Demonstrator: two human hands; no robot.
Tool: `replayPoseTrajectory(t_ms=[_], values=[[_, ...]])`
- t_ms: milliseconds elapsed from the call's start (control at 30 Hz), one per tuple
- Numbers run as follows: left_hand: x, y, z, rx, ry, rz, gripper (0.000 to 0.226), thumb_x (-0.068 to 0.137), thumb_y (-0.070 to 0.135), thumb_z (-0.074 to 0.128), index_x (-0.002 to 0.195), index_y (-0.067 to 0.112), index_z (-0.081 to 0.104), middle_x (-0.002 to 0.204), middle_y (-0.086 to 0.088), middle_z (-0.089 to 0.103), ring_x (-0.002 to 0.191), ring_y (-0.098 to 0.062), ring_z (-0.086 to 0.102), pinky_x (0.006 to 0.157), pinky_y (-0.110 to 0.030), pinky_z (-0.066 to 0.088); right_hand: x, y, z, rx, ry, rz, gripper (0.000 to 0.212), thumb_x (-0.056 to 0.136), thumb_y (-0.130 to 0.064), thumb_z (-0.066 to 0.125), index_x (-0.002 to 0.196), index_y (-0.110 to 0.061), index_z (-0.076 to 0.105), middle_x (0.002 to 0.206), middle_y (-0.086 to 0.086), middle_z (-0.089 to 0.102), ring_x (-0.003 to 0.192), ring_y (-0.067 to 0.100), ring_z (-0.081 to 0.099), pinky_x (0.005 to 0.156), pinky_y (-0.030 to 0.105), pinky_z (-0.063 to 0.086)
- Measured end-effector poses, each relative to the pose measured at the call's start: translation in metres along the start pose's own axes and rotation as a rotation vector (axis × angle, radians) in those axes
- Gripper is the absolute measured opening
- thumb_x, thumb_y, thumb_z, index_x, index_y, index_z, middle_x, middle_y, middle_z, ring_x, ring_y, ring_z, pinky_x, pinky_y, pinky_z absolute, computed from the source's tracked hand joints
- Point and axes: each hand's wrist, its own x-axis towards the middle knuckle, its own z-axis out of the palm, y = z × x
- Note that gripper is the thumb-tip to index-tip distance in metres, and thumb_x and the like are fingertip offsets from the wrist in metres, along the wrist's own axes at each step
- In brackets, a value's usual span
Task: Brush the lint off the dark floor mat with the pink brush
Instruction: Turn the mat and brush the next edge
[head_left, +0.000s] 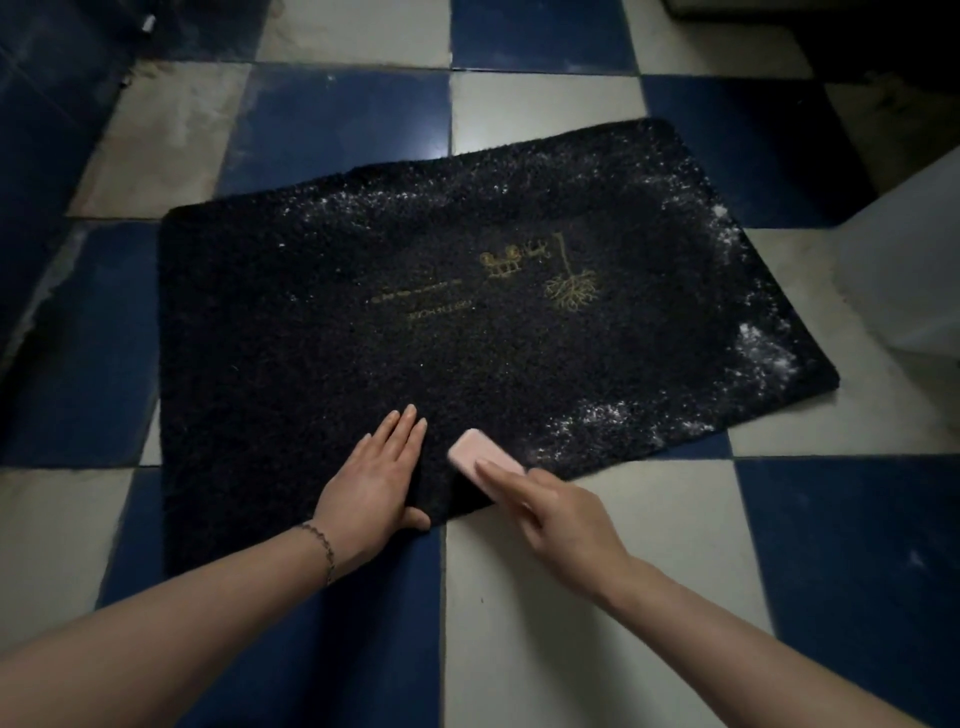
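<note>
The dark floor mat lies on a blue and white checkered tile floor, with gold drawings and lettering near its middle. White lint speckles its near right edge, right side and far edge. My left hand presses flat on the mat's near edge, fingers straight, thumb at the border. My right hand holds the pink brush, index finger laid along its top. The brush sits on the mat's near edge, just right of my left hand and left of a lint patch.
A white object stands at the right, close to the mat's right corner. Dark furniture or walls fill the far left and far right corners. Tile floor surrounds the mat on all sides.
</note>
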Motion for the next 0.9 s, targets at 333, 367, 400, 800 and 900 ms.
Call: replayPoseTrajectory(t_ms=[333,367,400,800,900], values=[[0.002,0.000,-0.002,0.013,-0.046,-0.029,0.113,0.084,0.056,0.062,0.151,0.015,-0.019,0.155,0.000,-0.032,0.145,-0.015,-0.023,0.121,-0.034,-0.003,0.000,0.043,-0.020,-0.050,-0.042,0.173,0.056,0.088,-0.025,0.050,0.132,-0.057,0.035,0.101,-0.002,0.062,0.090,0.022,0.062,0.072,0.035,0.046],[0.001,0.000,-0.003,0.012,-0.049,-0.031,0.113,0.084,0.056,0.062,0.151,0.015,-0.019,0.156,-0.001,-0.031,0.145,-0.015,-0.023,0.121,-0.034,-0.003,-0.006,0.050,-0.025,-0.041,-0.025,0.216,0.059,0.089,-0.023,0.052,0.131,-0.059,0.033,0.103,-0.002,0.063,0.090,0.022,0.062,0.073,0.036,0.047],[0.000,0.000,-0.004,0.009,-0.053,-0.031,0.113,0.084,0.056,0.062,0.152,0.015,-0.019,0.156,-0.001,-0.030,0.145,-0.015,-0.023,0.121,-0.035,-0.003,-0.009,0.054,-0.028,-0.035,-0.008,0.234,0.059,0.090,-0.024,0.053,0.130,-0.061,0.031,0.103,-0.002,0.063,0.090,0.021,0.062,0.074,0.036,0.048],[0.010,0.012,-0.003,-0.102,-0.032,0.025,0.109,0.086,0.046,0.066,0.152,0.012,-0.014,0.156,-0.002,-0.029,0.145,-0.014,-0.022,0.120,-0.031,-0.003,0.009,-0.008,0.006,-0.061,-0.077,-0.059,0.049,0.086,-0.034,0.047,0.130,-0.054,0.038,0.080,0.001,0.056,0.068,0.028,0.060,0.055,0.035,0.045],[0.008,0.009,-0.003,-0.084,-0.032,0.034,0.110,0.085,0.045,0.067,0.152,0.013,-0.016,0.148,0.002,-0.035,0.144,-0.014,-0.024,0.120,-0.031,-0.004,0.019,0.007,0.004,-0.159,-0.071,-0.117,0.054,0.087,-0.032,0.056,0.131,-0.055,0.036,0.076,-0.001,0.053,0.061,0.025,0.059,0.049,0.031,0.040]])
